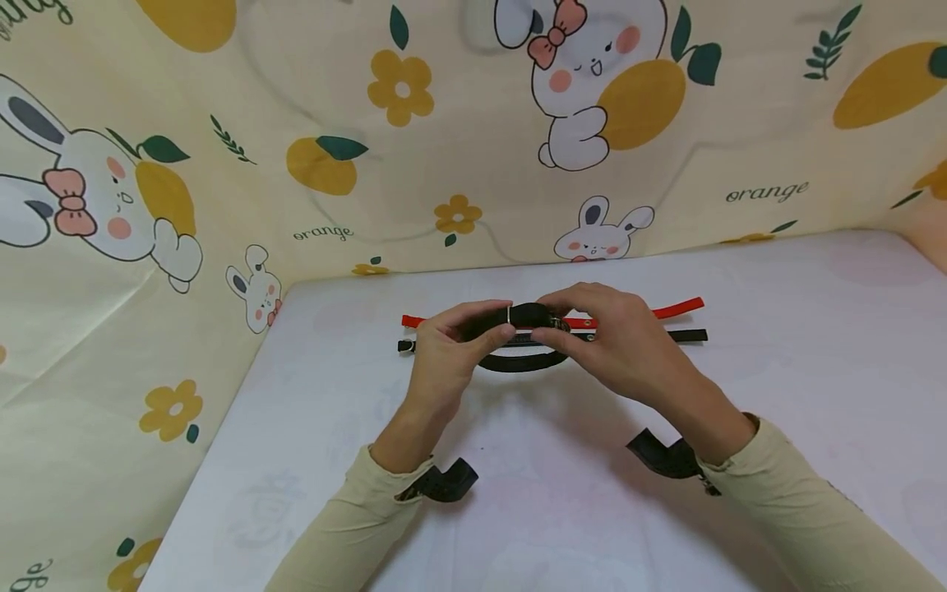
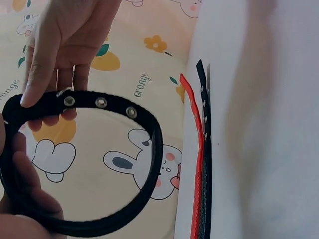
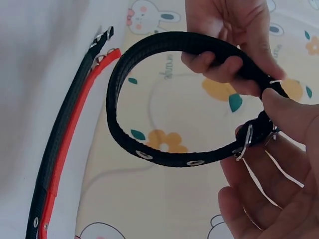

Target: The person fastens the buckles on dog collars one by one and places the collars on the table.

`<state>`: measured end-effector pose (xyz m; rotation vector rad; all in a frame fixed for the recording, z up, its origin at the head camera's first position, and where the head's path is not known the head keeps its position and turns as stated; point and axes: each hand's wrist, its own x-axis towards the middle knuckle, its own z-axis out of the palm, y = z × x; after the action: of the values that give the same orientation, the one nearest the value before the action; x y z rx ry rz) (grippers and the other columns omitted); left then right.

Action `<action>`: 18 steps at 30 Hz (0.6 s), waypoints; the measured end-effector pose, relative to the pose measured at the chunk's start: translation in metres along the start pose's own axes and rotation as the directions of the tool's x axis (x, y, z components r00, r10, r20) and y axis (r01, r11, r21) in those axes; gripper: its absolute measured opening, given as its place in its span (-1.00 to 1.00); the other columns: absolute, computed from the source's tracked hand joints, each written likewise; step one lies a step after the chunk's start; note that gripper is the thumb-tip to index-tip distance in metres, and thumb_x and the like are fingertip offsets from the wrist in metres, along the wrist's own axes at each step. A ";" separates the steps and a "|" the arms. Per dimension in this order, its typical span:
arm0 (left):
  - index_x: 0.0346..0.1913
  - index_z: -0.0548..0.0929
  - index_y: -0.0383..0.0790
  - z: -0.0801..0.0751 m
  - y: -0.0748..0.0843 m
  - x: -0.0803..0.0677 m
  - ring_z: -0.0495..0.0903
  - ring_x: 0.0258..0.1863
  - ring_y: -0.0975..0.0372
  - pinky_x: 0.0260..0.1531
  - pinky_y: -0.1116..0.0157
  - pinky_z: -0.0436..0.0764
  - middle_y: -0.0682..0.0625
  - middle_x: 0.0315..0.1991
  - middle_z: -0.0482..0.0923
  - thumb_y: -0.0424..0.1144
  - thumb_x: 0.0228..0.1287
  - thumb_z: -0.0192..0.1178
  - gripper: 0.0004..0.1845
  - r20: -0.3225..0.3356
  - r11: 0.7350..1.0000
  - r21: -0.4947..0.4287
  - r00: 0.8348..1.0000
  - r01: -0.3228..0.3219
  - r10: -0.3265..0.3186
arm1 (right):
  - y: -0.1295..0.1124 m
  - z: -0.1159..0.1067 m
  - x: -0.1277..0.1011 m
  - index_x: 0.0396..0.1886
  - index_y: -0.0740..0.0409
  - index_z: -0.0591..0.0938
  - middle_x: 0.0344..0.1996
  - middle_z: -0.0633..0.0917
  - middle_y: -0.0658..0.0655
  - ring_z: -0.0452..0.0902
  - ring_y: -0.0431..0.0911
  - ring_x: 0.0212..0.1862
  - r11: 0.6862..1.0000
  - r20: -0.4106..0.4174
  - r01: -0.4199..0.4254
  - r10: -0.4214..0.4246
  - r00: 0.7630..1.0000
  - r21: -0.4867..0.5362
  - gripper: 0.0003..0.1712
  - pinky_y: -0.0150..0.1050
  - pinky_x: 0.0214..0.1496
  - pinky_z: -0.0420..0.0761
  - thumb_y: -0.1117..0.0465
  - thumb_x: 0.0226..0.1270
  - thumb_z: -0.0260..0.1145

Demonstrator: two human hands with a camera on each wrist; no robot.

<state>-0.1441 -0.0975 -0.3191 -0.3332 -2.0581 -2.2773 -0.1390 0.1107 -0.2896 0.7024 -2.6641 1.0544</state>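
A black collar [image 1: 523, 363] with metal eyelets and a buckle is closed into a loop and held up above the table by both hands. My left hand [image 1: 448, 345] grips one side of it, fingers curled round the band. Near the buckle, my right hand [image 1: 617, 339] pinches the band between thumb and fingers. The right wrist view shows a metal D-ring [image 3: 245, 143] hanging by the buckle, partly covered by the right thumb. Eyelets [image 2: 101, 102] along the loop [image 2: 155, 149] face the left wrist camera.
Behind the hands, a red collar [image 1: 679, 309] and a second black collar [image 1: 688, 335] lie straight and side by side on the white table [image 1: 533, 510]. A patterned cloth [image 1: 503, 123] with rabbits and oranges rises along the back and left sides.
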 end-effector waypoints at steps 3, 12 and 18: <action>0.03 0.66 -0.48 0.000 0.000 0.001 0.66 -0.17 0.24 -0.07 0.39 0.67 0.14 -0.23 0.74 -0.49 0.18 0.34 -0.67 -0.014 1.000 -0.025 1.000 0.013 -0.013 | 0.001 0.000 0.000 0.04 0.01 0.71 -0.07 0.74 0.02 0.61 -0.03 0.04 1.000 -0.007 -0.012 0.012 1.000 0.020 -0.65 0.02 0.08 0.57 0.03 0.30 0.42; 0.03 0.63 -0.51 -0.002 0.003 0.003 0.65 -0.19 0.31 -0.09 0.44 0.64 0.17 -0.28 0.72 -0.52 0.21 0.30 -0.68 -0.035 0.999 -0.033 0.999 0.032 -0.033 | 0.002 -0.002 0.001 -0.05 -0.05 0.71 -0.20 0.73 -0.08 0.59 -0.21 -0.18 0.998 -0.083 0.033 -0.029 0.996 0.052 -0.75 -0.23 -0.13 0.50 0.11 0.28 0.45; 0.08 0.66 -0.37 -0.006 0.002 0.003 0.70 -0.13 0.24 -0.06 0.40 0.67 -0.08 -0.11 0.74 -0.53 0.16 0.35 -0.62 0.031 0.998 0.059 0.999 0.011 -0.013 | 0.005 -0.004 0.000 -0.05 -0.09 0.72 -0.21 0.73 -0.10 0.56 -0.22 -0.20 0.998 -0.112 0.046 -0.040 0.993 0.053 -0.74 -0.32 -0.23 0.46 0.13 0.25 0.47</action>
<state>-0.1472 -0.1030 -0.3167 -0.3562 -2.1434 -2.2265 -0.1412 0.1163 -0.2895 0.6870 -2.5244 1.1253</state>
